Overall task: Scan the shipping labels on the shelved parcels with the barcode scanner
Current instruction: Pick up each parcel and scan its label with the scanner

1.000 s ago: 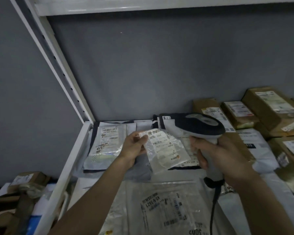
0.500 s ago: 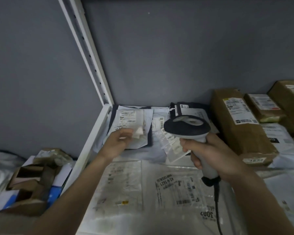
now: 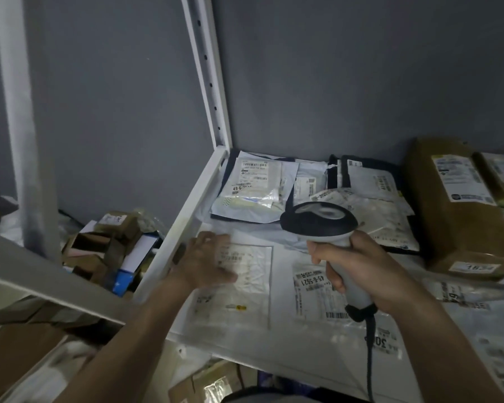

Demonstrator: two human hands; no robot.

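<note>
In the head view the right hand (image 3: 358, 269) grips the barcode scanner (image 3: 320, 225), while the left hand (image 3: 204, 260) lies flat, fingers relaxed, on a clear flat mailer (image 3: 245, 274). Under and beyond both hands, labelled parcels cover the shelf (image 3: 184, 222); how many are scanned cannot be told, so I judge the work mid-way.
</note>
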